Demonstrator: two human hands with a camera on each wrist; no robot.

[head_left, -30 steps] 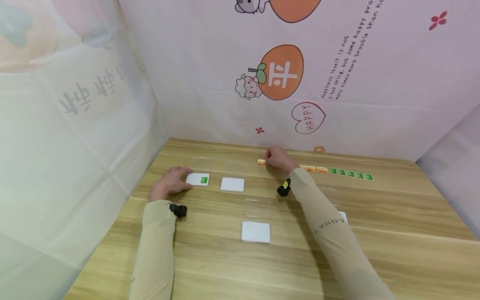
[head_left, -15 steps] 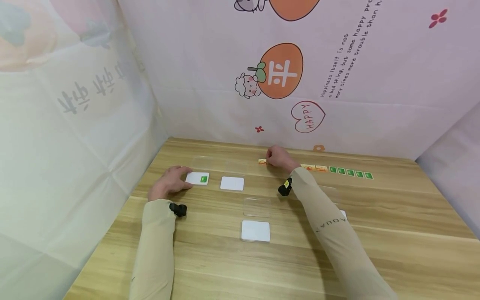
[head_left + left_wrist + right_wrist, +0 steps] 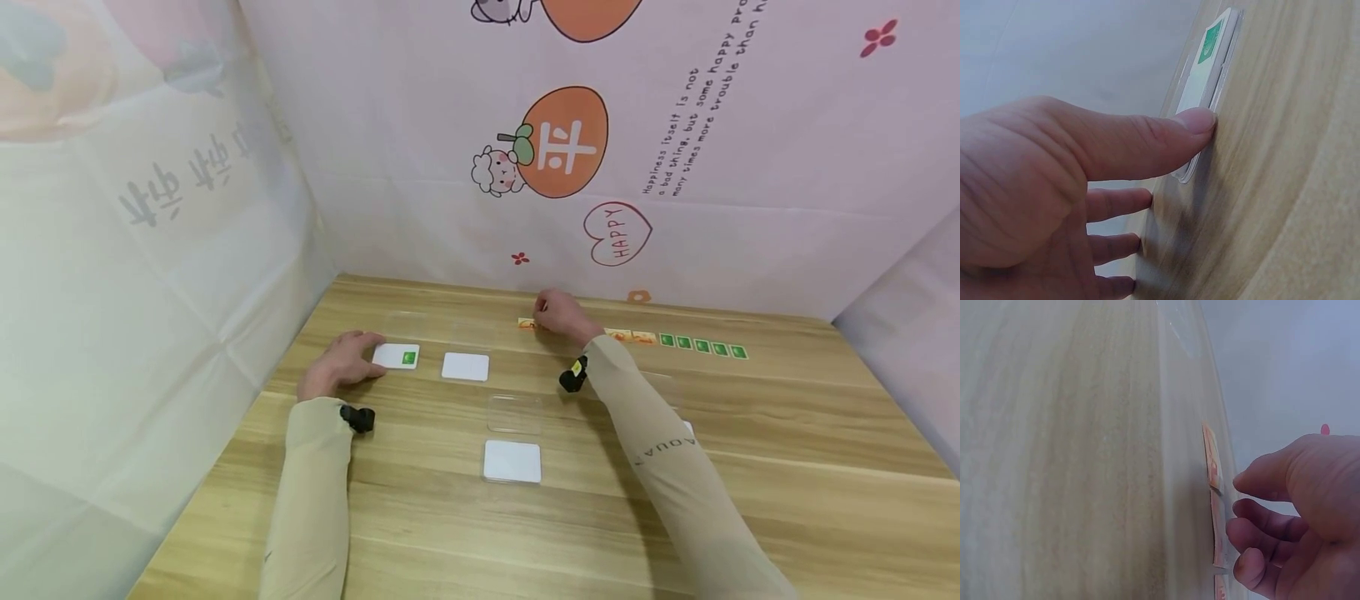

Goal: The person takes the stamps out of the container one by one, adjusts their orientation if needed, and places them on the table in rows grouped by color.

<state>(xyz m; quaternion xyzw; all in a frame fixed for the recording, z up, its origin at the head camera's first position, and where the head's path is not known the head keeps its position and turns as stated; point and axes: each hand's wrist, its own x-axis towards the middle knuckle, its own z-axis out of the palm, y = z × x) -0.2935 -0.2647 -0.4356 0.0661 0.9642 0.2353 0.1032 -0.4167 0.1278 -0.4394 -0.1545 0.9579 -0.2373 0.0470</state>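
Note:
My left hand [image 3: 341, 362] holds the left end of a white card [image 3: 387, 356] between thumb and index finger. A small green square [image 3: 408, 357] sits near the card's right end. In the left wrist view, the thumb [image 3: 1194, 122] presses the card's long edge, with a clear plastic case under it; the index finger is hidden. Towards the back edge, my right hand [image 3: 564, 315] hovers over a row of small orange picture pieces [image 3: 527, 324]. Its fingers are loosely bent, with no object visible in them. Seen from the right wrist, orange pieces [image 3: 1212, 456] lie beside the fingertips.
Several green squares [image 3: 701, 346] continue the row to the right. More white cards [image 3: 465, 367] and clear plastic cases [image 3: 514, 414] lie on the wooden table [image 3: 420, 533]. Another white card is mostly hidden by the right sleeve [image 3: 660, 442]. A printed cloth [image 3: 420, 208] hangs behind.
My right hand has shifted very slightly to the right over the orange pieces. The left hand and its card stay in place.

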